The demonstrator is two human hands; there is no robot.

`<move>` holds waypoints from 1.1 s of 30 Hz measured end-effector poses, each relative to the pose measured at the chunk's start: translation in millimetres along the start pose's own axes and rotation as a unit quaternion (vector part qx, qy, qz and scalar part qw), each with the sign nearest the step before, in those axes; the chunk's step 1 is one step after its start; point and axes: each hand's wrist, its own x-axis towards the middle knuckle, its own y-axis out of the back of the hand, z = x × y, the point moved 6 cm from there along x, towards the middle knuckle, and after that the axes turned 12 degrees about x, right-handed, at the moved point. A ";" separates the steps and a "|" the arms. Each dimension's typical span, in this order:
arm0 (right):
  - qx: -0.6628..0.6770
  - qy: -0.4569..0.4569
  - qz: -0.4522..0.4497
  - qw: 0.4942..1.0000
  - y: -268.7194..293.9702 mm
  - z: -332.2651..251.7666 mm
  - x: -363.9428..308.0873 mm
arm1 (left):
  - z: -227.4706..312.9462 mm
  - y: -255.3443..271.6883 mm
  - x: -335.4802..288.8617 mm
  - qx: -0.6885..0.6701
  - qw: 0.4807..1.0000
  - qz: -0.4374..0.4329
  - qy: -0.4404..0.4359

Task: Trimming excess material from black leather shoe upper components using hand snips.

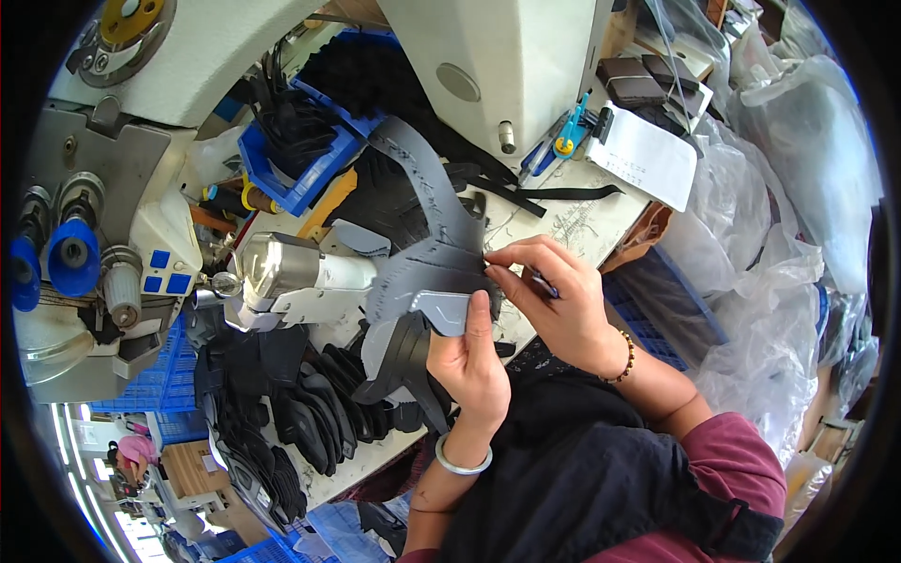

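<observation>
A dark grey shoe upper (436,267) with stitched seams and a long curved strap is raised above the sewing table. My left hand (471,368) grips its lower edge, thumb on top beside a lighter grey stitched panel. At the upper's right edge, the thumb and forefinger of my right hand (560,296) come together in a pinch; what lies between the fingertips is too small to tell. A slim dark thing (542,284) shows in the curled fingers of that hand, its kind unclear. Just left of the upper is the sewing machine's metal-and-white arm (300,272).
Dark shoe parts (314,413) are heaped on the table at lower left. Behind stands a blue bin (298,178) of black pieces. Scissors (566,141) and a paper sheet (648,155) lie at the back right. Clear plastic bags (741,310) fill the right side.
</observation>
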 end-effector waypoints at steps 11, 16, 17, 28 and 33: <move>-0.043 0.028 0.115 0.992 13.7 16.0 4.7 | 6.7 4.6 4.4 -0.088 0.995 0.011 0.040; 0.032 -0.030 0.022 0.999 1.4 4.7 7.5 | 2.1 4.0 4.7 -0.156 0.983 0.013 0.093; 0.013 -0.017 0.009 1.000 -1.8 2.2 7.2 | 2.8 2.8 3.9 -0.156 0.983 0.012 0.093; 0.060 -0.019 0.001 0.998 -6.7 17.8 11.8 | 3.6 7.0 10.9 -0.213 0.972 -0.021 0.094; -0.022 0.059 0.068 0.996 6.9 11.8 9.8 | 3.8 9.5 9.5 -0.198 0.970 0.034 0.137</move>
